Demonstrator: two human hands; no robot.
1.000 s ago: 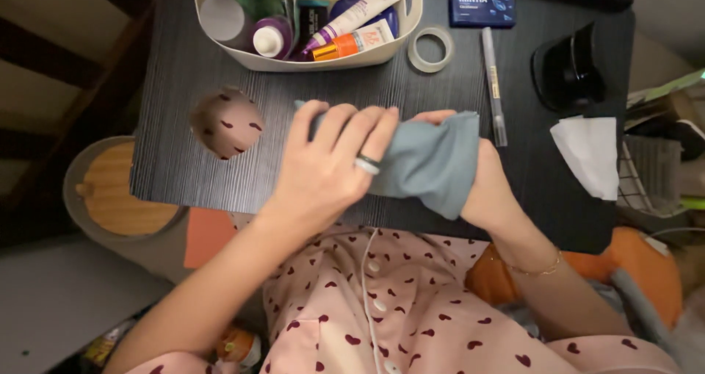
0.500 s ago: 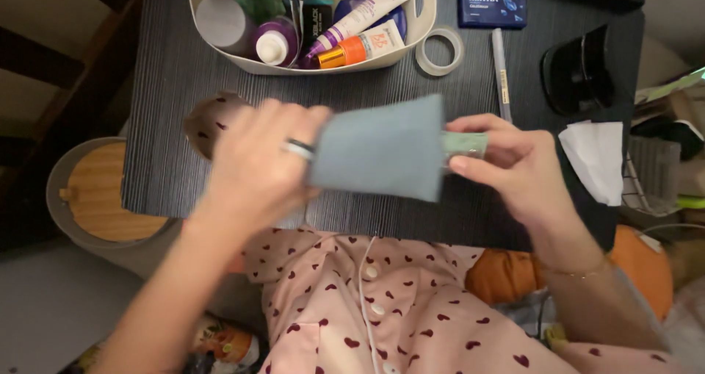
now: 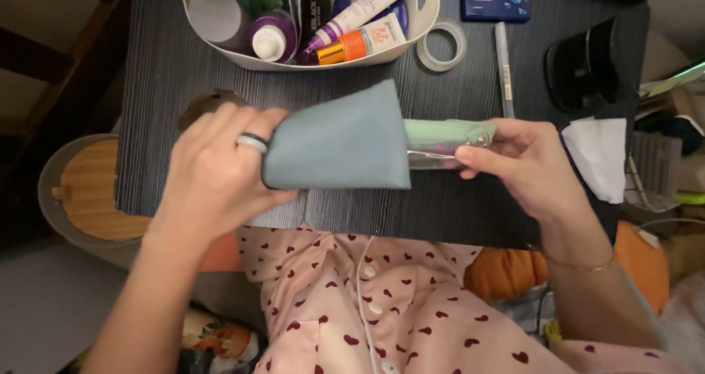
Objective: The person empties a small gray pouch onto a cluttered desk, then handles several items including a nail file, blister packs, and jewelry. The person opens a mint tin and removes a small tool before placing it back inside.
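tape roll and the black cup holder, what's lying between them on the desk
In the head view, a slim silver pen lies between the tape roll and the black cup holder, lengthwise on the dark desk, touching neither.

A dark, fine-grained lap table (image 3: 183,65) with a round cut-out fills the view under warm, dim light. Left of it stands a round bin with a wooden lid (image 3: 92,194); an orange cushion (image 3: 639,260) lies at the right

Single head-worn camera looks steeply down, close range, onto the dark lap table (image 3: 183,65), with both forearms entering from the bottom edge
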